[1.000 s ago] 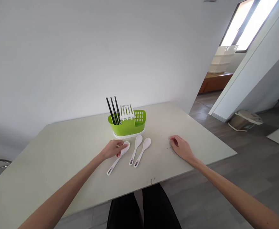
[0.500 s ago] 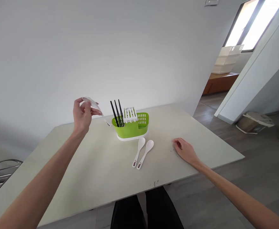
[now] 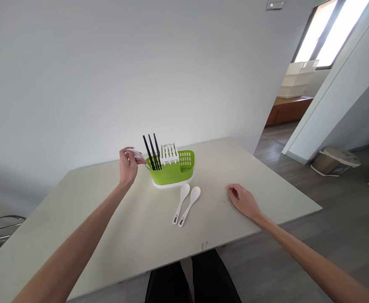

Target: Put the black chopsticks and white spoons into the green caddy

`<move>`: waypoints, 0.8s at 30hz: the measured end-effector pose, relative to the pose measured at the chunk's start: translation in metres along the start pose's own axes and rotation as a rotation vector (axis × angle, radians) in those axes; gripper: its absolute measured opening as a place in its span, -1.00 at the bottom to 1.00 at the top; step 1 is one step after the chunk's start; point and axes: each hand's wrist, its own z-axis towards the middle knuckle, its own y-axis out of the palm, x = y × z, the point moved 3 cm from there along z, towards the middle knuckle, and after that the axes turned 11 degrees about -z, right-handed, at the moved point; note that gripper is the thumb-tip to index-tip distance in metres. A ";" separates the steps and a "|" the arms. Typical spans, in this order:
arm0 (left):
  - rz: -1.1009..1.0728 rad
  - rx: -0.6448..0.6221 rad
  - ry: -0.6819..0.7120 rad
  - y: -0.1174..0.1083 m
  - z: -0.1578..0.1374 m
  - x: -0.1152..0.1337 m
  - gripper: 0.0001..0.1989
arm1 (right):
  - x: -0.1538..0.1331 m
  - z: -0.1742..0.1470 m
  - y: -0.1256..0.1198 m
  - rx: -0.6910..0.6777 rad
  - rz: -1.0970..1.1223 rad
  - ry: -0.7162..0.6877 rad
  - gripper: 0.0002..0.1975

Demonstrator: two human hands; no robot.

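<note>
At the left end of the green utensil caddy, my left hand pinches a white spoon by its bowl. The spoon's handle points down into the caddy's left part; its lower end is hidden. Three black chopsticks lean upright in that same part. A white slotted rack tops the caddy's middle. Two more white spoons, a left one and a right one, lie in front on the table. My right hand rests on the tabletop to their right, fingers curled in and nothing visible in them.
The pale table stands against a white wall. Metal chair rails show at far left. Beyond the right edge are a lidded bin on the floor and stacked translucent boxes by a window.
My left hand has moved right and down with the spoon, bringing its handle from outside the caddy into its left end. The right hand stays on the table.
</note>
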 end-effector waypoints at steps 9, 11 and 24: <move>0.112 -0.119 -0.063 -0.003 -0.011 -0.014 -0.92 | 0.001 0.001 0.001 0.003 0.006 0.009 -0.74; 0.118 -0.152 -0.095 -0.002 -0.012 -0.016 -0.91 | 0.001 0.000 0.001 0.005 0.006 0.010 -0.74; -0.065 -0.307 -0.308 -0.004 -0.012 -0.020 -0.78 | 0.000 0.000 0.000 0.000 0.000 0.017 -0.71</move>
